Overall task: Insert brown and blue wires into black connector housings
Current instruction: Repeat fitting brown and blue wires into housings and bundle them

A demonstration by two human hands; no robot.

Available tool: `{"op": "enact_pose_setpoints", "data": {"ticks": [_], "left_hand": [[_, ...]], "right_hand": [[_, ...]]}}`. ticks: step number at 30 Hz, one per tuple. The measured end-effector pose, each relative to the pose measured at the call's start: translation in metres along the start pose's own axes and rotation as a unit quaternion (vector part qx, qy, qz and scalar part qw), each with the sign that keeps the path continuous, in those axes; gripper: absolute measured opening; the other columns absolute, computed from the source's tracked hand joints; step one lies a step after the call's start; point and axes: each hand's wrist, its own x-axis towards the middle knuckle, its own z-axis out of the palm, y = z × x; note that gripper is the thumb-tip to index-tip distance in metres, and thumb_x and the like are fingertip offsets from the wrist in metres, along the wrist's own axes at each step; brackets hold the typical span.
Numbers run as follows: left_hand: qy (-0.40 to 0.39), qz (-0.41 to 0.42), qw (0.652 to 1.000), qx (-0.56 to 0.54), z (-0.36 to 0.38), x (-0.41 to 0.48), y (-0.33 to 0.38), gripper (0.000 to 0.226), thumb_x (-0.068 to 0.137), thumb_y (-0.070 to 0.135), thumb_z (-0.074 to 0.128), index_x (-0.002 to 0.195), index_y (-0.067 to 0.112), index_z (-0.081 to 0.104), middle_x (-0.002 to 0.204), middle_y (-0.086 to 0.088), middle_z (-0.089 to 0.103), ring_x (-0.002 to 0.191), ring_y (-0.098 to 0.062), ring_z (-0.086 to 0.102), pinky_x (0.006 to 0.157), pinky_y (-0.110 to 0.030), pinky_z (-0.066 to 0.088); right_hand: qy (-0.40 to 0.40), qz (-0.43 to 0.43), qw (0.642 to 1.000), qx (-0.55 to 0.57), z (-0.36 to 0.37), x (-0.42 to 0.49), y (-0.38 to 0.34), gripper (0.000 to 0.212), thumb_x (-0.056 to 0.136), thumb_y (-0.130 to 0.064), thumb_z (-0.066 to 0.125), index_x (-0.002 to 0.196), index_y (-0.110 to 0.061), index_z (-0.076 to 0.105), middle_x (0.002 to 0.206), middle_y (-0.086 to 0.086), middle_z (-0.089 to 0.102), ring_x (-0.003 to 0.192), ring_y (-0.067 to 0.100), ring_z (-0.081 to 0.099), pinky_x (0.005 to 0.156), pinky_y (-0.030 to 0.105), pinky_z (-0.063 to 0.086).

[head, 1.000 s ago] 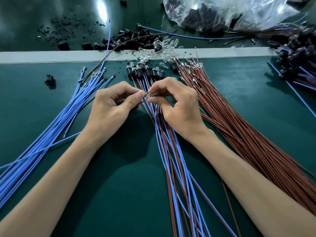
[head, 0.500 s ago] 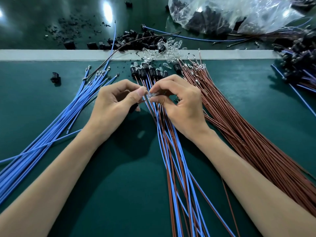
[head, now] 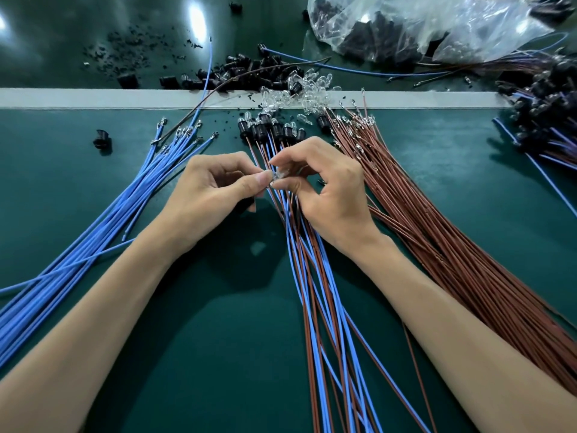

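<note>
My left hand [head: 212, 192] and my right hand [head: 324, 189] meet fingertip to fingertip above the green mat. Between them sits a small clear bulb [head: 278, 176], pinched by my right thumb and forefinger. My left hand's curled fingers hold a black connector housing [head: 242, 207], mostly hidden under the palm. Under my hands runs a central bundle of paired blue and brown wires [head: 315, 292], ending in black housings [head: 268, 129] at the far end. Loose blue wires [head: 103, 232] fan out on the left. Loose brown wires [head: 443, 232] lie on the right.
A pale strip [head: 78, 98] crosses the table behind the mat. Behind it lie loose black housings [head: 249, 70], clear bulbs [head: 299, 92] and a clear plastic bag [head: 421, 26] of black parts. A pile of wired housings [head: 543, 120] sits far right; a single housing [head: 101, 140] lies left.
Both hands have stayed joined at the fingertips; the right fingers have shifted a little around the clear bulb. The view has tilted slightly, so the scene sits lower in frame.
</note>
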Motion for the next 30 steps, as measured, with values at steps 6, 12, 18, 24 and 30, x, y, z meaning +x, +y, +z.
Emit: {"op": "enact_pose_setpoints", "data": {"ticks": [6, 12, 18, 24, 30], "left_hand": [[-0.013, 0.004, 1.000, -0.005, -0.0009, -0.0002, 0.0007, 0.017, 0.078, 0.021, 0.063, 0.070, 0.007, 0.063, 0.056, 0.009, 0.057, 0.052, -0.006, 0.052, 0.052, -0.011, 0.040], [-0.026, 0.012, 1.000, 0.000, -0.0016, -0.0017, 0.0012, 0.012, 0.079, 0.016, 0.062, 0.069, 0.009, 0.063, 0.057, 0.010, 0.054, 0.054, -0.007, 0.051, 0.052, -0.011, 0.041], [0.006, 0.012, 1.000, 0.028, 0.0028, -0.0013, -0.0019, 0.018, 0.083, 0.018, 0.062, 0.073, 0.003, 0.063, 0.064, -0.005, 0.055, 0.055, -0.011, 0.051, 0.056, -0.016, 0.040], [0.022, 0.019, 0.998, 0.062, 0.0022, 0.0010, -0.0035, 0.014, 0.085, 0.026, 0.062, 0.080, 0.013, 0.067, 0.063, 0.002, 0.060, 0.058, -0.007, 0.053, 0.057, -0.018, 0.040], [0.048, 0.014, 0.998, 0.044, 0.0012, 0.0010, -0.0051, 0.006, 0.086, 0.017, 0.065, 0.081, 0.014, 0.067, 0.064, 0.007, 0.061, 0.056, -0.004, 0.058, 0.059, -0.016, 0.045]], "right_hand": [[-0.001, -0.009, 1.000, 0.001, -0.0006, 0.0005, -0.0029, 0.018, 0.072, 0.015, 0.072, 0.085, 0.002, 0.071, 0.082, 0.012, 0.064, 0.074, 0.004, 0.056, 0.071, 0.006, 0.044], [-0.004, -0.014, 1.000, -0.006, -0.0020, 0.0001, -0.0045, 0.017, 0.072, 0.010, 0.073, 0.085, 0.001, 0.074, 0.080, 0.011, 0.065, 0.075, 0.005, 0.058, 0.072, 0.009, 0.046], [-0.002, -0.007, 1.000, -0.008, 0.0010, 0.0002, -0.0004, 0.020, 0.075, 0.013, 0.070, 0.092, 0.003, 0.073, 0.082, 0.015, 0.060, 0.076, 0.003, 0.054, 0.072, 0.005, 0.044], [-0.013, 0.003, 1.000, 0.003, 0.0020, 0.0021, 0.0025, 0.019, 0.076, 0.017, 0.066, 0.089, 0.003, 0.069, 0.086, 0.011, 0.056, 0.077, -0.006, 0.051, 0.071, 0.002, 0.042], [-0.002, 0.000, 1.000, -0.020, 0.0015, 0.0025, 0.0035, 0.021, 0.073, 0.017, 0.069, 0.087, 0.002, 0.069, 0.085, 0.013, 0.058, 0.077, -0.002, 0.049, 0.072, 0.000, 0.039]]}}
